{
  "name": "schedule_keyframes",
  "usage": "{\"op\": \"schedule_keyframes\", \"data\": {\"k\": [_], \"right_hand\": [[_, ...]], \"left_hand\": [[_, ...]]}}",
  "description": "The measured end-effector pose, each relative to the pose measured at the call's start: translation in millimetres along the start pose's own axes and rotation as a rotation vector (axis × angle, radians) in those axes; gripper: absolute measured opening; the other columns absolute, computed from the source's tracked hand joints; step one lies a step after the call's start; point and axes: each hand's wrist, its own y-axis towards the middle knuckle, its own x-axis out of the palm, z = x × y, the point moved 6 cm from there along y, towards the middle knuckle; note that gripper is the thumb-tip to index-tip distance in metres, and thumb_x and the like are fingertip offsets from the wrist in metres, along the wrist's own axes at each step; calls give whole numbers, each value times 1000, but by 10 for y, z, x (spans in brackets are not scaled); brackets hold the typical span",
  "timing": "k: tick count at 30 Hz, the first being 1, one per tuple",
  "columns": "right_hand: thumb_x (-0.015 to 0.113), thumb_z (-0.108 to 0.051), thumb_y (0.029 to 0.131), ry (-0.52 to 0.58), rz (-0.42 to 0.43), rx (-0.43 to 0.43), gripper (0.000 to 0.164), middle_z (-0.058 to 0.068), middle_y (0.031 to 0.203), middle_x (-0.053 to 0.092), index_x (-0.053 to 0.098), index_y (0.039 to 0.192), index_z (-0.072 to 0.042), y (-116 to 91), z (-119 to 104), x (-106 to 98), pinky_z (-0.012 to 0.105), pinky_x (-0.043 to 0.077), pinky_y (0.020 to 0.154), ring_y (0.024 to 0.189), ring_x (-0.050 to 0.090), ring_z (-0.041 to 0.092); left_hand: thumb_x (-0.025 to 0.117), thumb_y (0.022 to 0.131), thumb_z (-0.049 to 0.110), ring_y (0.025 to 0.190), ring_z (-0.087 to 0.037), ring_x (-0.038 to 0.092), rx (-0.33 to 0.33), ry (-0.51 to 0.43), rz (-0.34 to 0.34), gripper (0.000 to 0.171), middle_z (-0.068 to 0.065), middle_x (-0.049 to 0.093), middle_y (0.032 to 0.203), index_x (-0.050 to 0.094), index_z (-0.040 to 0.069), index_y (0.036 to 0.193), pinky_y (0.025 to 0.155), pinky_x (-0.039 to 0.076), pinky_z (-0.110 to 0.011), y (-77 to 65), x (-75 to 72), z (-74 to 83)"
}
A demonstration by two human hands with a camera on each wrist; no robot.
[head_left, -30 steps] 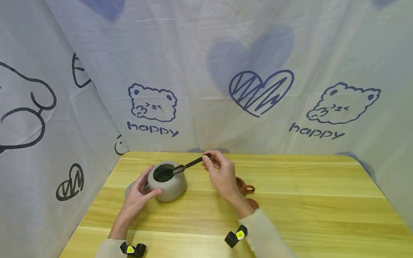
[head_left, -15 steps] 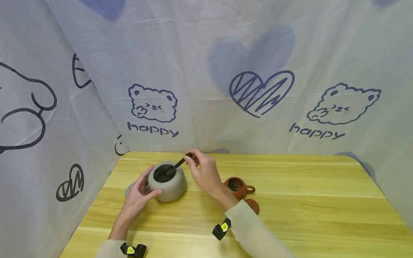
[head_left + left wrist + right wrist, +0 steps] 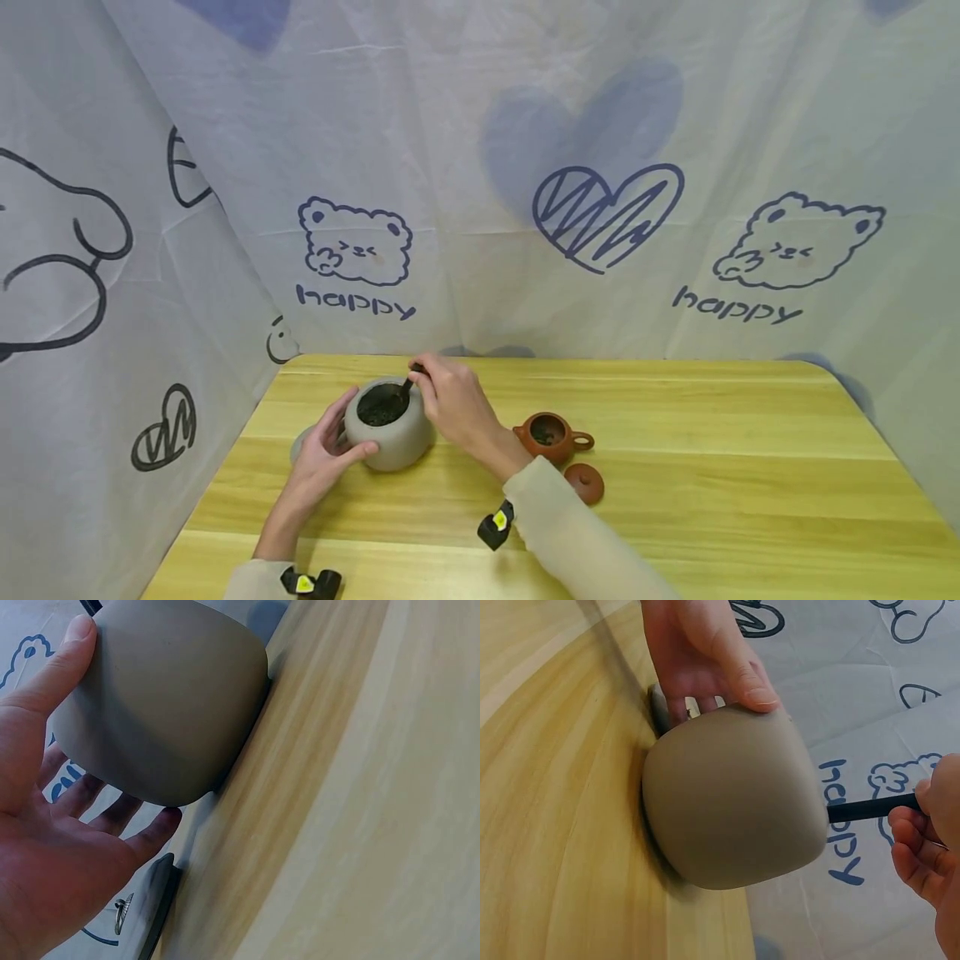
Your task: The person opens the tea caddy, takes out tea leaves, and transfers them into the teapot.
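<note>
A round grey jar (image 3: pixel 397 446) of dark loose tea leaves (image 3: pixel 381 408) stands on the table. My left hand (image 3: pixel 321 457) holds it by its left side, thumb in front and fingers behind; the left wrist view shows the fingers spread round the jar (image 3: pixel 172 697). Above the jar's right rim my right hand (image 3: pixel 459 404) pinches the dark handle of a tea scoop (image 3: pixel 407 386). The scoop's head is down inside the jar, hidden by the wall in the right wrist view, where only its black handle (image 3: pixel 870 808) sticks out of the mouth.
Right of the jar stands a small brown clay teapot (image 3: pixel 557 447), uncovered, with some dark leaves inside. Its round lid (image 3: pixel 585 482) lies just in front of it. Partly behind my left hand lies a grey lid (image 3: pixel 298 442). A printed cloth (image 3: pixel 480 317) hangs behind the table.
My right hand has moved left and brought the scoop from the jar's rim down into the tea leaves. The teapot and its lid have come into fuller view. My left hand stays on the jar.
</note>
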Motion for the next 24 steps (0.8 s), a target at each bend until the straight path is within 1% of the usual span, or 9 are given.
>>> {"op": "schedule_keyframes", "data": {"k": [3, 4, 6, 8, 9, 12, 15, 17, 24], "right_hand": [[60, -13, 105, -13, -20, -1, 12, 3, 97, 70, 69, 105, -5, -5, 3, 48, 27, 58, 76, 85, 66, 13], [60, -13, 105, -17, -25, 1, 12, 3, 97, 70, 69, 105, -5, -8, 6, 63, 27, 57, 75, 85, 66, 13], [61, -12, 104, -19, -29, 4, 10, 3, 96, 71, 69, 103, -6, -14, 9, 88, 27, 57, 75, 84, 66, 14], [63, -11, 103, -19, -31, 10, 8, 3, 96, 71, 70, 102, -6, -22, 14, 109, 26, 57, 73, 83, 66, 14], [64, -10, 102, -19, -31, 13, 7, 3, 96, 71, 70, 102, -6, -24, 13, 116, 26, 57, 72, 82, 66, 14], [65, -9, 101, -11, -38, 24, 6, 4, 93, 72, 71, 100, -7, -32, 23, 137, 25, 56, 70, 79, 66, 14], [66, -9, 101, 6, -49, 42, 6, 3, 92, 72, 71, 98, -7, -42, 37, 162, 23, 55, 68, 76, 65, 12], [66, -8, 100, 25, -56, 65, 7, 3, 90, 72, 72, 97, -7, -52, 56, 185, 22, 53, 67, 74, 64, 11], [68, -10, 100, 92, -79, 180, 8, 0, 78, 68, 75, 96, -8, -95, 146, 304, 18, 47, 59, 65, 56, 6]], "left_hand": [[77, 93, 9, 153, -30, 24, 6, -15, 0, 87, -9, 27, 167, 28, 21, 163, 106, 37, -12, 2, -2, -3], [77, 93, 8, 153, -31, 24, 7, -20, -1, 87, -10, 27, 167, 28, 21, 163, 104, 36, -10, 3, -2, -5], [77, 93, 8, 152, -31, 25, 7, -22, -1, 87, -10, 27, 167, 28, 21, 163, 104, 37, -10, 2, -5, -7], [77, 93, 9, 152, -30, 25, 4, -17, -2, 87, -9, 27, 167, 28, 22, 163, 106, 37, -13, 1, -10, -13], [77, 93, 9, 152, -30, 25, 4, -15, -2, 87, -9, 27, 167, 28, 22, 163, 108, 38, -17, 0, -12, -15], [77, 93, 10, 152, -30, 25, 3, -9, -3, 87, -9, 27, 167, 28, 21, 164, 115, 37, -35, 2, -7, -18], [77, 93, 10, 153, -31, 24, 4, -11, 0, 87, -9, 26, 167, 28, 21, 164, 117, 32, -51, 1, -5, -20], [77, 93, 10, 152, -32, 24, 5, -9, 0, 87, -10, 26, 167, 28, 20, 164, 116, 31, -53, 0, -3, -22], [77, 93, 11, 152, -32, 26, 5, -3, -1, 87, -10, 26, 167, 27, 19, 164, 115, 33, -51, 6, -5, -20]]}}
